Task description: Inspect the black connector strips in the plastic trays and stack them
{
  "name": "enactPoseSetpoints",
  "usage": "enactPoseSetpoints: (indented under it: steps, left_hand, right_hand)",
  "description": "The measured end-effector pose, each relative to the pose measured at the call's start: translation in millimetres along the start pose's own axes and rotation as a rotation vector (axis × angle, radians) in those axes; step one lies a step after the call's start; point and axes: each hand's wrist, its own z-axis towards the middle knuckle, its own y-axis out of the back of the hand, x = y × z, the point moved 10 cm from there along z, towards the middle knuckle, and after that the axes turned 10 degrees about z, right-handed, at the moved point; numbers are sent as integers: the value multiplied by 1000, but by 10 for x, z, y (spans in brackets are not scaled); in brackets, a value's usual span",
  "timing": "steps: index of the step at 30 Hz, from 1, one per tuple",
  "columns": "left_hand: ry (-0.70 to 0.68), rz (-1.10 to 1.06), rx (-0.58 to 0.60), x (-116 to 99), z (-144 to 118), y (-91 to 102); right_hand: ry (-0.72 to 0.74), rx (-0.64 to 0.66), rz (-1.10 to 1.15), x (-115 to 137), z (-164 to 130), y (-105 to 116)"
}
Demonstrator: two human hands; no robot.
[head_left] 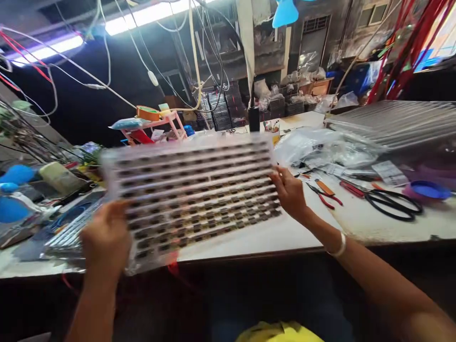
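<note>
Holding a clear plastic tray (194, 199) between both hands, you have it raised over the near edge of the white table (285, 232), its long side running left to right and its far edge tipped up. The tray is blurred, but rows of small dark parts fill its pockets. Your left hand (107, 240) grips the near left corner, fingers curled closed around the edge. Your right hand (290, 192) clamps the right edge, thumb on top and fingers wrapped under it; a pale bracelet (340, 246) sits on that wrist.

To the right of the tray, on the table, lie red-handled pliers (326, 194) and, farther right, black scissors (394, 202). A blue lid (429, 190) rests near the right edge. Crumpled clear plastic bags (313, 147) lie beyond the pliers, with a stack of more trays (395, 123) at the far right. On the left, under your left hand, another tray (67, 235) lies flat on the table.
</note>
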Motion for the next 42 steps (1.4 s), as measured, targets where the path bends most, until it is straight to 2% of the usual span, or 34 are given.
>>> enactPoseSetpoints:
  steps: [1, 3, 6, 8, 10, 14, 17, 19, 23, 26, 28, 31, 33, 35, 38, 42]
  left_hand:
    - [36, 22, 31, -125, -56, -213]
    - [-3, -1, 164, -426, -169, -762]
    - [-43, -6, 320, -644, -309, -1510]
    - [-52, -6, 381, -643, -376, -1830]
    - [-53, -21, 416, -572, -444, -1974]
    - [-70, -117, 471, -417, -645, -1935]
    - [-85, -203, 482, -368, -780, -1869]
    - [-76, -241, 477, -346, -814, -1882]
    - [-37, -314, 484, -294, -800, -1970]
    - [-19, -378, 523, -262, -802, -1992]
    - [-9, -409, 549, -245, -814, -1983]
    - [4, -432, 573, -238, -827, -1977]
    - [12, -432, 573, -235, -825, -1982]
    - [16, -421, 563, -235, -820, -1986]
    - [7, -405, 556, -247, -823, -1985]
    - [-9, -399, 562, -268, -834, -1975]
  right_hand:
    - [-53, 23, -47, -172, -135, 125]
    - [-157, 87, -148, -516, -382, 276]
    - [-301, 207, -296, -944, -638, 288]
    - [-374, 289, -371, -1118, -736, 224]
    - [-418, 359, -416, -1202, -815, 164]
    - [-427, 418, -422, -1255, -1016, 158]
    - [-390, 330, -381, -1312, -1100, 253]
    - [-377, 306, -407, -1378, -1098, 256]
    - [-316, 317, -453, -1417, -962, 125]
    - [-231, 300, -422, -1343, -870, 67]
    - [-173, 248, -419, -1246, -831, 113]
    - [6, 217, -430, -926, -777, 144]
    - [185, 346, -373, -630, -770, 2]
    - [343, 554, -263, -350, -811, -208]
    - [462, 793, -232, -101, -864, -477]
    - [617, 876, -476, 62, -953, -748]
